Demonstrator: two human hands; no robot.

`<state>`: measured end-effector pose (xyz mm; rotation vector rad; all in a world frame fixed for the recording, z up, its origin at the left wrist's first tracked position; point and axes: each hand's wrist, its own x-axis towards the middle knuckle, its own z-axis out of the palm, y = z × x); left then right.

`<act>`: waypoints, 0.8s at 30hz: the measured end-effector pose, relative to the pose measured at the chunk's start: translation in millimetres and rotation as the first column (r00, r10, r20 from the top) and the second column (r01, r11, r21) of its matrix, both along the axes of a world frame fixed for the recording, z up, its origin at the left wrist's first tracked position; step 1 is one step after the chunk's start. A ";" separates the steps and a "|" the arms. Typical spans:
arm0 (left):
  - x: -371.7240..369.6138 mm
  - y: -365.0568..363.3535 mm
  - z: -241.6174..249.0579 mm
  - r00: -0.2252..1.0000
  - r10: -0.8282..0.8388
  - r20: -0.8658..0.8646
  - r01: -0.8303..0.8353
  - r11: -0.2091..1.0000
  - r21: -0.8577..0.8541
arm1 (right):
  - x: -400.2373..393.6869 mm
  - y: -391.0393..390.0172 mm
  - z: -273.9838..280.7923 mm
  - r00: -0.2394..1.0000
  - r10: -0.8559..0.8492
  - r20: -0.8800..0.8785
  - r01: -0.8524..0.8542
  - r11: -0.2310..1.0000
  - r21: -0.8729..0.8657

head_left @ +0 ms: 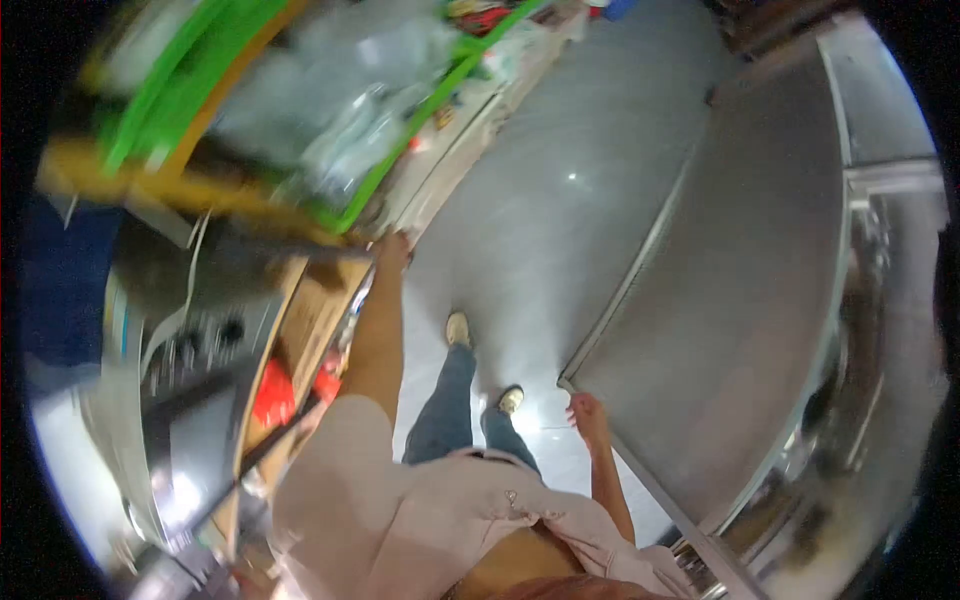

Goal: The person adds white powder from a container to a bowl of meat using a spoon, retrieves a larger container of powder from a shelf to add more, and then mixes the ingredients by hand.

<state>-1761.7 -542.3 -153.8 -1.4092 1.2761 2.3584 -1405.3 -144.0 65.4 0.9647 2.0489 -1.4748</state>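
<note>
Grey floor (560, 200), steel counter (740, 300), green-framed shelves (400, 140), red packet (272, 392)

One camera sits on my head, looking steeply down my own front through a wide, round fisheye lens. It takes in my shirt (400, 500) close below, my shoes on the grey floor (540, 200), shelves (300, 330) left, a steel counter (760, 300) right.

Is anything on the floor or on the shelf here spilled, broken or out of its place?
Nothing stands out. The grey floor shows only glare, no spill. The left hand reaches to the shelf edge; the right hand hangs free beside the metal counter. The shelf contents are too blurred to judge.
</note>
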 end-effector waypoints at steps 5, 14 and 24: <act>-43.0 -37.4 -31.3 0.576 -0.519 0.632 0.577 -0.289 -0.764 | -2.4 -12.6 -24.3 0.998 0.023 0.062 -0.032 0.990 0.136; -58.8 -16.7 -21.4 0.946 -0.148 0.288 0.309 0.676 -0.668 | 2.1 -25.8 -20.2 0.979 0.122 0.164 -0.175 0.912 0.370; -63.3 17.3 36.8 0.843 0.513 0.163 -0.473 0.850 -0.231 | 8.0 -20.0 -28.2 0.954 0.156 0.256 -0.239 0.912 0.333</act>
